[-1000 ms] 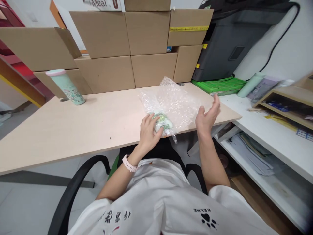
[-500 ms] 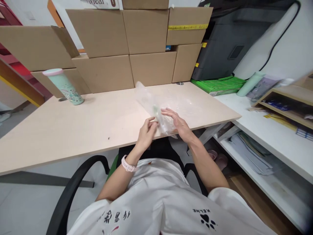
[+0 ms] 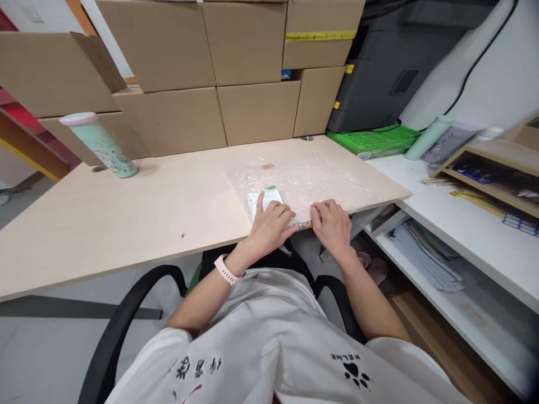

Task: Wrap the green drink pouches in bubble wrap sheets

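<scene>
A sheet of clear bubble wrap (image 3: 311, 174) lies spread on the table near its front edge. Under or inside its left part is a small white box (image 3: 269, 195) with a green corner; my hand and the plastic partly hide it. My left hand (image 3: 272, 221) rests over the box and the wrap, thumb stretched away from the other fingers. Farther right, my right hand (image 3: 332, 227) has its fingers curled on the front edge of the bubble wrap, beside a small orange patch.
A mint tumbler (image 3: 103, 146) stands at the table's left. Cardboard boxes (image 3: 256, 112) are stacked along the back. Right of them are a dark grey machine (image 3: 374, 84), a green pack (image 3: 374, 140) and a white shelf (image 3: 463, 213). Black chair armrests (image 3: 122, 314) flank me.
The bubble wrap, bunched and lifted before, now lies flatter. My left hand has moved right and down onto the box; my right hand has moved right and curled at the wrap's edge.
</scene>
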The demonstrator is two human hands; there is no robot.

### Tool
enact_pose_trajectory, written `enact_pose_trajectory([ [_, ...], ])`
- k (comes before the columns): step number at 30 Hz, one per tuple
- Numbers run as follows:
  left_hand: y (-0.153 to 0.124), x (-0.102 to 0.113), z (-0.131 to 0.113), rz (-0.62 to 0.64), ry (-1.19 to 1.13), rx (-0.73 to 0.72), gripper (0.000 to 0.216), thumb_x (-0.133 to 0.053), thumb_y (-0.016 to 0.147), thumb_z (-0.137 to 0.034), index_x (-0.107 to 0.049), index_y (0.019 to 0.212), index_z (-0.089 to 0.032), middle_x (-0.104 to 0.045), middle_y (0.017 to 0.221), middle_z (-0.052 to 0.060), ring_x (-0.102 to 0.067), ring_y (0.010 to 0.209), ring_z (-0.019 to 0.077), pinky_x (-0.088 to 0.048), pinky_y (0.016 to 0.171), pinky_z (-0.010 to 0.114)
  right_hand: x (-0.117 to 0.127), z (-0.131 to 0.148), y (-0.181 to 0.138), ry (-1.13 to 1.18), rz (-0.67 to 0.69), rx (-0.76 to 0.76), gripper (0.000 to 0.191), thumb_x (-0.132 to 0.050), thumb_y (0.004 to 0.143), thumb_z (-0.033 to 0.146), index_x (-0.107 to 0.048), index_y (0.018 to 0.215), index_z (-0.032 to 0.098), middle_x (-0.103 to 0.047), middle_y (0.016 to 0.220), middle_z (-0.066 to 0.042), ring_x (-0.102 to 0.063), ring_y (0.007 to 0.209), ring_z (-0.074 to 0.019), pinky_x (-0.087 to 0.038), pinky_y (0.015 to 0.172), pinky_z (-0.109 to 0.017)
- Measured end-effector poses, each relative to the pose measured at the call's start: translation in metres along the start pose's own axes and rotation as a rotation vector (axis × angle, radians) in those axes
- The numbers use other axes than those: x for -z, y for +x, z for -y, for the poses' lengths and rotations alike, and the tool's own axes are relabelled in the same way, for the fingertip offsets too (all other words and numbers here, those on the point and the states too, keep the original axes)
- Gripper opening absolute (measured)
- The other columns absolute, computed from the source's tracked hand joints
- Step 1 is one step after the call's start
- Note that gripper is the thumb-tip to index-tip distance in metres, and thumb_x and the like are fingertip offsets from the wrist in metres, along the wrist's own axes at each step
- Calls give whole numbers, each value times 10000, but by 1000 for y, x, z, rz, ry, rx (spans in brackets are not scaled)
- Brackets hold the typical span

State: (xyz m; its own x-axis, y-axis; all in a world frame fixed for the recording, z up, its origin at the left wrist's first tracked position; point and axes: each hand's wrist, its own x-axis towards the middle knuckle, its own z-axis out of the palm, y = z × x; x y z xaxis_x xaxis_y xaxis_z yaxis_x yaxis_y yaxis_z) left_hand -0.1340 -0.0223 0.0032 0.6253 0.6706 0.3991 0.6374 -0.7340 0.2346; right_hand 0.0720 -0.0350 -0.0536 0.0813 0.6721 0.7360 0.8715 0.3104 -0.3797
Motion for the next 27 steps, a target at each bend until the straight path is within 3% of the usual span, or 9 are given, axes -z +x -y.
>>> enact_pose_trajectory([
  [4,-20,11,7,-71,51,7,309,-501,980,-404,-592,1269,-349,-605,1404,7,-539,1293,285,-18,1276,610,4,0,-11,-103,-8,-81,321,-402,1024,437,-675,1054,270,-624,1012,-98,-582,835,-269,-425,822,-479],
  [7,-38,14,10,-170,88,26,339,-495,985,-406,-550,1314,-346,-565,1450,12,-527,1309,291,-51,1265,641,5,0,-12,-228,-5,-59,293,-414,1021,373,-679,1016,248,-630,986,-96,-562,771,-245,-393,759,-429],
  [12,-60,22,11,-388,174,117,344,-552,957,-413,-538,1294,-347,-648,1261,79,-589,1191,308,-223,1205,678,7,3,-11,-342,16,-34,284,-425,1016,316,-688,1013,208,-640,991,-96,-554,769,-218,-312,725,-371],
  [16,-80,30,14,-463,190,218,306,-563,954,-397,-547,1249,-318,-663,1110,97,-601,1094,301,-360,1117,670,7,6,-11,-417,35,-47,282,-439,1010,294,-698,994,184,-650,994,-95,-555,786,-198,-266,727,-357],
  [21,-104,24,30,-447,138,407,283,-553,959,-405,-566,1227,-317,-664,984,101,-598,960,309,-494,856,591,6,8,-9,-487,25,-29,296,-441,1012,307,-701,944,183,-663,941,-91,-554,779,-201,-251,737,-366],
  [27,-76,5,37,-331,172,387,365,-614,922,-426,-591,1242,-251,-664,1028,113,-585,998,323,-449,884,514,11,-27,1,-508,-4,-80,340,-409,1007,314,-703,896,186,-653,915,-131,-554,802,-252,-270,753,-402],
])
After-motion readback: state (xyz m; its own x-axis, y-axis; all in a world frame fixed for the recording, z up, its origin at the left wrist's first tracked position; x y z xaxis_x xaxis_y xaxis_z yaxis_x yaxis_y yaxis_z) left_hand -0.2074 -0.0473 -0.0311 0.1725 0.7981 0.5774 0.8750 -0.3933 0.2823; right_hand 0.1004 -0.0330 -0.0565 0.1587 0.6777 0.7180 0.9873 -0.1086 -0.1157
